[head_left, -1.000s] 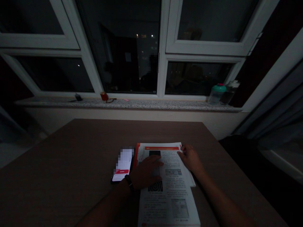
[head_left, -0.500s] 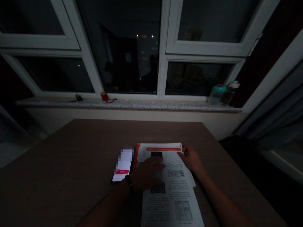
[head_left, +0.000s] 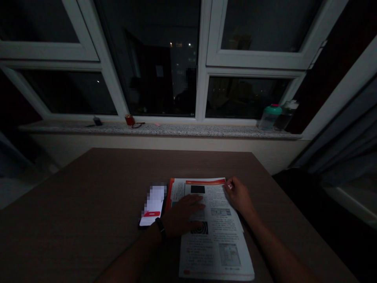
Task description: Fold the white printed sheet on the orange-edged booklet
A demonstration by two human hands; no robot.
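Note:
Printed pages of a book (head_left: 216, 251) lie on the brown table, with an orange band along the top edge. My left hand (head_left: 184, 216), a dark band on its wrist, rests flat on the pages with its fingers spread. At the upper right edge of the book, my right hand (head_left: 237, 192) has its fingers bent and pinched on the page corner. Left of the book is a lit phone (head_left: 153, 208), close to my left wrist.
The table (head_left: 103, 188) reaches to the wall under a window. On the stone sill (head_left: 182, 130) stand a small red jar (head_left: 129, 120), a dark small bottle (head_left: 97, 121), a teal-lidded bottle (head_left: 269, 116) and another clear bottle (head_left: 287, 114).
The top page has shifted slightly right and up, and its rounded bottom edge now shows. My right fingers have closed in at the page corner. My left hand is nearly unmoved.

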